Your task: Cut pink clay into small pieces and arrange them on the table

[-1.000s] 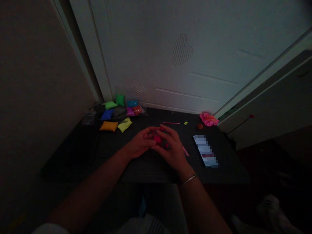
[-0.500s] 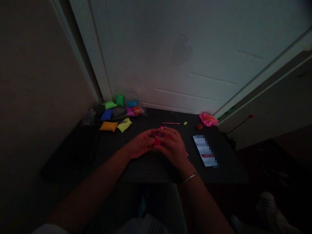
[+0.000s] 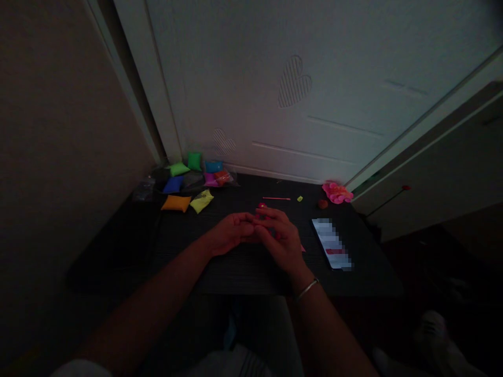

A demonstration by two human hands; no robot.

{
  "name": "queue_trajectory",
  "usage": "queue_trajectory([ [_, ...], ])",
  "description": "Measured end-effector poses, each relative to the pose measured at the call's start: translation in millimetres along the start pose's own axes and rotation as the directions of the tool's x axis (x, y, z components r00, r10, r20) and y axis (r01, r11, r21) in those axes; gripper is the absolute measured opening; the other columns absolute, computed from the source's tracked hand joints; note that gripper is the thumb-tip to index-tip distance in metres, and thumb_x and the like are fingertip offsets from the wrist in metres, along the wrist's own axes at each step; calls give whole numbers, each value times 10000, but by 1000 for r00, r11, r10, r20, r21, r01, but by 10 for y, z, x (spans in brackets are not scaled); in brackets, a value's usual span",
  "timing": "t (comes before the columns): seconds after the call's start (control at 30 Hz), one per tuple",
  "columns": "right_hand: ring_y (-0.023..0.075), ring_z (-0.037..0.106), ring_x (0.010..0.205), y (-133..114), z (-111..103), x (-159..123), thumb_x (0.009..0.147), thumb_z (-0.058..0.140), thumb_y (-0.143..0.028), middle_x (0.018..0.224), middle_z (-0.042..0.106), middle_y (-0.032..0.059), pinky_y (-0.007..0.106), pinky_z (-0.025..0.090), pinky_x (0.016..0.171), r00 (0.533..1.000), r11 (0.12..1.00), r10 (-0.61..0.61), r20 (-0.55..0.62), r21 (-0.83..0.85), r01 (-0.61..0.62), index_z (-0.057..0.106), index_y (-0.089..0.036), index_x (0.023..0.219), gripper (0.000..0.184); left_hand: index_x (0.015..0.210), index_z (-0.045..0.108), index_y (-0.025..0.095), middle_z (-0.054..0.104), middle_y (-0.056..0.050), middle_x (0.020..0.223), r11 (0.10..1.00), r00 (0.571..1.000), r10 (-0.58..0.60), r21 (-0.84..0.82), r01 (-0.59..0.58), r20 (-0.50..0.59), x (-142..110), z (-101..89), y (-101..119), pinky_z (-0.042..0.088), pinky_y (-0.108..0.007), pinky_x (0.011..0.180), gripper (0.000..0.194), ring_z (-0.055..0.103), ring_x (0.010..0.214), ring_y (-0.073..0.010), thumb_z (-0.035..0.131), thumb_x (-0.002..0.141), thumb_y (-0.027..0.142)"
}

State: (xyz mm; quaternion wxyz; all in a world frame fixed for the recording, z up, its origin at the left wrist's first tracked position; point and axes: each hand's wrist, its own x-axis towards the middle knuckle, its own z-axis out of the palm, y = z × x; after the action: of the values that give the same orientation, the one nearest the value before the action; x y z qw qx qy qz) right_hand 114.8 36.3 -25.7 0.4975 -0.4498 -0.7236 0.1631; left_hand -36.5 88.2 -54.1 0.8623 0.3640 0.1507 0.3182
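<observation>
My left hand point(image 3: 231, 234) and my right hand point(image 3: 281, 236) meet over the middle of the dark table, fingers and thumbs closed together at the tips. What they pinch looks like a piece of red clay, now mostly hidden by the fingers. Several red bits point(image 3: 278, 236) show beneath and between the fingers of my right hand. Just beyond the fingertips sits a red lump point(image 3: 262, 206) with a pale spot. A pink corner of something flat point(image 3: 303, 248) sticks out beside my right wrist.
Colourful soft packets, such as an orange one point(image 3: 176, 203) and a yellow one point(image 3: 201, 201), lie at the left. Behind my hands are a thin pink stick point(image 3: 276, 198) and a small yellow-green piece point(image 3: 299, 199). A phone point(image 3: 332, 244), a reddish-brown ball point(image 3: 323, 204) and a pink flower point(image 3: 337, 192) lie right.
The red lump that showed between my thumbs and fingers is now covered. My fingertips have come closer together, and my right thumb has moved up towards the left fingertips.
</observation>
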Motion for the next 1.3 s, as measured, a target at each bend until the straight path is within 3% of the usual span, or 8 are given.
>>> queue_trajectory([
  [0.2, 178, 514, 1059, -15, 1, -14, 782, 565, -203, 1123, 570, 29, 374, 399, 915, 993, 987, 116, 39, 111, -120, 649, -284, 935, 192, 804, 616, 116, 675, -29, 764, 1000, 1000, 22, -6, -22, -12, 4, 6, -2, 480, -311, 747, 243, 634, 728, -145, 737, 595, 147],
  [0.27, 181, 505, 1069, -17, -7, -16, 780, 570, -215, 1131, 564, 32, 377, 393, 922, 992, 989, 114, 49, 90, -118, 638, -290, 968, 213, 797, 620, 115, 678, -36, 774, 1000, 999, 25, 5, -25, -24, 1, 3, -1, 475, -311, 753, 244, 636, 739, -152, 741, 588, 153],
  [0.4, 202, 449, 1130, -15, -29, -7, 705, 661, -260, 1230, 491, 48, 398, 369, 946, 994, 999, 37, 103, -32, -34, 540, -301, 1138, 451, 833, 627, 122, 679, -44, 798, 999, 998, 21, 35, -19, -66, -13, -8, 1, 468, -261, 716, 284, 635, 749, -151, 749, 582, 177],
  [0.57, 202, 455, 1120, 3, -46, 21, 718, 650, -248, 1167, 536, 33, 405, 381, 933, 994, 991, -42, 103, -126, 54, 627, -304, 978, 267, 803, 638, 121, 672, -28, 771, 1000, 1000, -16, 0, 16, -12, -20, -27, 5, 463, -249, 717, 258, 628, 719, -127, 752, 578, 175],
  [0.73, 210, 434, 1145, 16, -56, 40, 700, 668, -260, 1216, 503, 42, 411, 369, 946, 989, 991, -23, 145, -131, 42, 610, -290, 1011, 318, 931, 630, 94, 673, -83, 872, 996, 995, -89, 29, 88, 41, -17, -21, 10, 443, -276, 774, 400, 623, 787, -153, 756, 580, 238],
  [0.93, 199, 432, 1146, 3, -51, 40, 709, 660, -259, 1199, 516, 36, 410, 356, 960, 987, 994, -21, 158, -100, 37, 619, -276, 963, 257, 934, 635, 97, 675, -91, 890, 993, 991, -120, 10, 120, 65, -25, -31, 7, 449, -315, 783, 410, 624, 794, -169, 750, 581, 269],
  [1.03, 198, 430, 1147, 3, -42, 34, 701, 667, -291, 1252, 468, 50, 392, 378, 941, 984, 993, -10, 177, -117, 32, 583, -278, 1053, 362, 883, 652, 89, 676, -94, 877, 995, 995, -97, 31, 96, 39, -25, -33, 9, 447, -296, 776, 356, 621, 803, -171, 743, 592, 272],
  [1.3, 224, 419, 1161, 41, -34, 60, 701, 666, -317, 1192, 535, 36, 431, 365, 940, 974, 956, -122, 191, -240, 167, 605, -288, 1011, 317, 884, 653, 75, 679, -92, 839, 995, 995, -97, 28, 96, 36, -15, -32, -9, 455, -287, 748, 348, 626, 764, -165, 726, 612, 280],
])
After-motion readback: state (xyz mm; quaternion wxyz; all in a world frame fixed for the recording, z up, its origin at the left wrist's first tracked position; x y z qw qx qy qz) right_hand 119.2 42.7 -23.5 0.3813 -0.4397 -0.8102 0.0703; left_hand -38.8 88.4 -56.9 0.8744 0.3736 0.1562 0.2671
